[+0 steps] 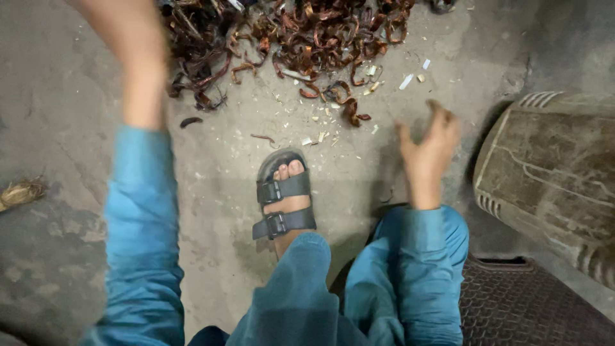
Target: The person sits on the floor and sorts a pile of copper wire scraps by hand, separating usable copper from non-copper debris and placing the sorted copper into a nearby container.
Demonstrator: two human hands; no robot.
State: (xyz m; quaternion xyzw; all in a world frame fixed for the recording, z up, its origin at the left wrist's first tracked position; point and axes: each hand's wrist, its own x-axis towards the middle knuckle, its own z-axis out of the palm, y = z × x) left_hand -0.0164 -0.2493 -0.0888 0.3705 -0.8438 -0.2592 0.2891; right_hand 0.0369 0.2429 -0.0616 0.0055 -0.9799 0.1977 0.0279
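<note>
Hovering at three o'clock, the right hand point(428, 150) is blurred, fingers point(442, 122) loosely curled, holding nothing. Left hand runs off-frame at eleven o'clock, so its fingers can't be told. Reddish-brown curled strips point(307, 38) lie heaped on the floor point(57, 96) at twelve, beyond the sandalled foot point(285, 195).

One hand point(428, 150) visible, empty; other out of frame. One sandalled foot point(286, 195). One heap of brown curled strips point(288, 38). One grimy moulded casing point(551, 173). One ribbed mat point(532, 307).

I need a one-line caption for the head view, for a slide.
Right hand open above a concrete floor, near curled reddish-brown strips; a sandalled foot between blue sleeves.
</note>
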